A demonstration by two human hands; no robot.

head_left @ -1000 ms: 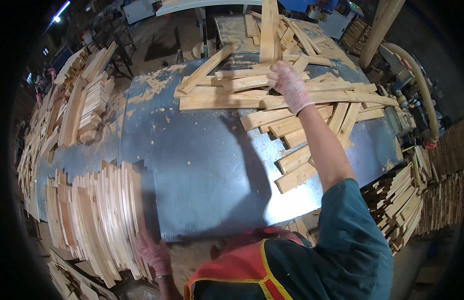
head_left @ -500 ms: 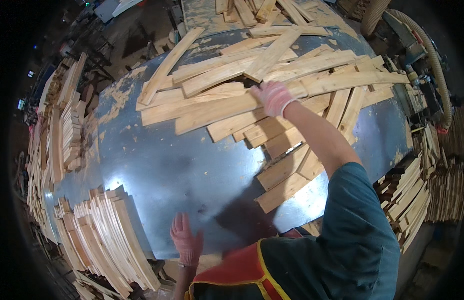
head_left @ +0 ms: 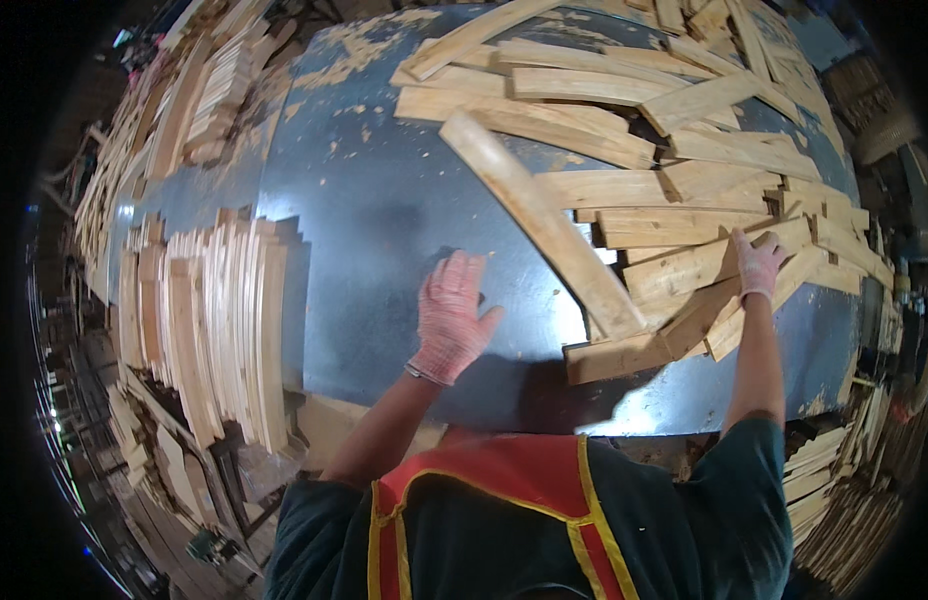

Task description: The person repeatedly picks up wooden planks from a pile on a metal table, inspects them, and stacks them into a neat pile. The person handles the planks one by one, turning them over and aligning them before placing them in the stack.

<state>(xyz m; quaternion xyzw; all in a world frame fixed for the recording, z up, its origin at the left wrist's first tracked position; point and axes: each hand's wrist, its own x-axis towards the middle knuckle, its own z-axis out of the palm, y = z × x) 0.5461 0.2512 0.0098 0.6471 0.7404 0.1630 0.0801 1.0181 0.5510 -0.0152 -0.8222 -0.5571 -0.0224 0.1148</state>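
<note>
My left hand [head_left: 452, 315], in a pale pink knit glove, hovers flat over the blue-grey tabletop [head_left: 374, 240], fingers stretched and thumb apart, holding nothing. My right hand [head_left: 759, 265], gloved alike, is at the near right of a loose heap of wooden planks. Its fingers bend over the near edge of a light plank [head_left: 694, 265] and appear to grip it; the fingertips are partly hidden. Between my hands a single plank [head_left: 544, 225] slants across the table, its near end by the heap. A short plank [head_left: 619, 357] lies at the heap's front edge.
On the left stands a tight row of slats [head_left: 224, 320] on edge, with another stack [head_left: 219, 100] beyond. More planks [head_left: 574, 88] cover the far side, among wood shavings [head_left: 359, 50]. Stacked strips [head_left: 824, 480] stand below the table's right side.
The view has shifted. My right hand has left the long plank it held and come nearer, to the heap's right. That plank now seems to lie slanted. My left hand has moved forward over the table.
</note>
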